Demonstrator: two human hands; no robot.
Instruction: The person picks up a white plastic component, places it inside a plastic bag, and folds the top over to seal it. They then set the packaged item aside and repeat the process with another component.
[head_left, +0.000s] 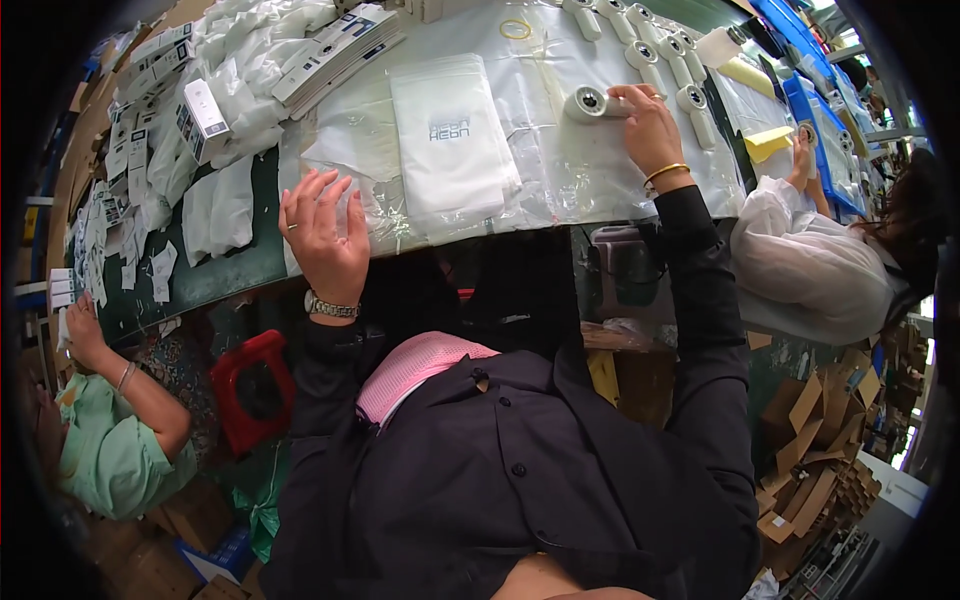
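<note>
The right hand pinches one white roller by its handle at the table's far side; it looks light, rigid plastic, best held there. About six more rollers lie beyond. The left hand hovers, fingers spread, beside one stack of clear bags.

Bright overhead light, plastic glare, dark fisheye rim.

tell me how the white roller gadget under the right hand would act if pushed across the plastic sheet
The white roller gadget looks rigid, so it would probably slide in one piece. Its round head may roll or pivot. The clear plastic sheet beneath looks slick and could bunch.
</note>
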